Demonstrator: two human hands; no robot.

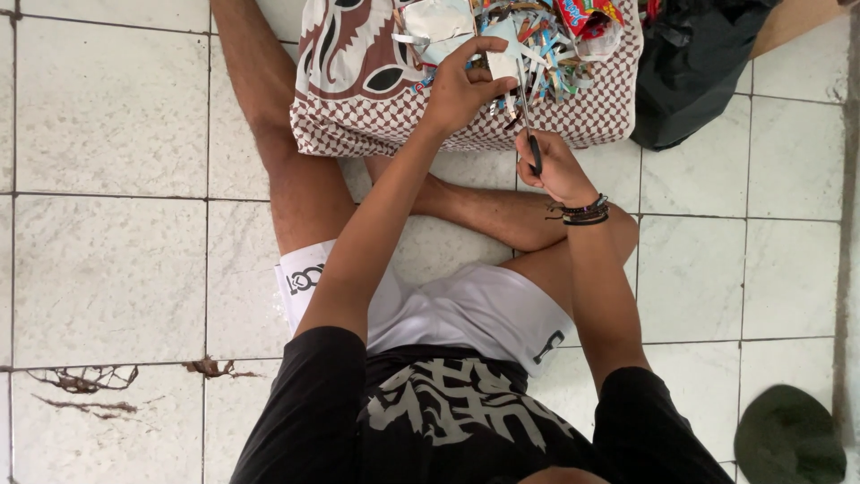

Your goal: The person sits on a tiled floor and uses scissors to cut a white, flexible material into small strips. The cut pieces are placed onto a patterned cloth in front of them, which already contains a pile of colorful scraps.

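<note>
I sit on a white tiled floor with my legs out and a patterned brown-and-white bag (358,99) in front of me. My left hand (461,85) pinches a pale piece of wrapper (503,63) over the bag's open top. My right hand (555,166) grips a pair of scissors (528,125) by its black handles, the blades pointing up toward that piece. The bag holds several colourful cut wrapper strips (560,36). Dark bracelets circle my right wrist.
A black plastic bag (694,67) lies to the right of the patterned bag. A dark green cap (790,437) rests on the floor at the lower right. Cracked, stained tile (85,381) shows at the lower left.
</note>
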